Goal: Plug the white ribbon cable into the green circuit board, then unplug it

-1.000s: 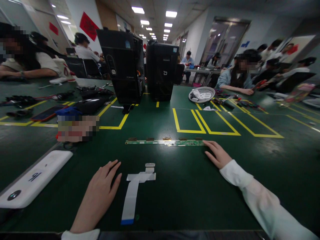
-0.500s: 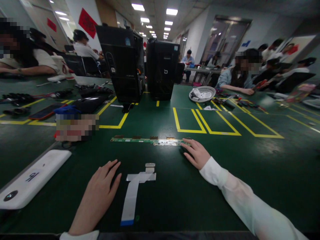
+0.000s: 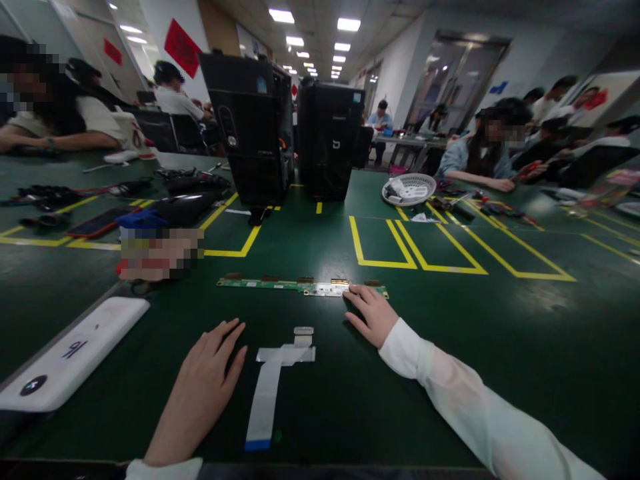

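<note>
A long, narrow green circuit board (image 3: pixel 270 285) lies across the table in front of me, with copper-coloured tabs along its far edge. My right hand (image 3: pixel 371 312) rests at the board's right part, fingertips on or just at it, fingers stretched and not wrapped round it. Flat on the table, left of the ribbon cable, lies my left hand (image 3: pixel 213 367) with its fingers extended, holding nothing. The white flat ribbon cable (image 3: pixel 263 403) has a blue end towards me, a crosswise strip and a connector at its far end.
A white elongated casing (image 3: pixel 75 350) lies at left. Two black computer towers (image 3: pixel 327 143) stand at the back. Yellow tape marks rectangles on the green table (image 3: pixel 450 373). A white basket (image 3: pixel 425 190) holds small parts. Cables (image 3: pixel 47 197) lie far left. Other people sit around.
My right hand has slid left along the circuit board, uncovering its right end. The board sits slightly further left and nearer relative to the cable. My left hand stays by the cable.
</note>
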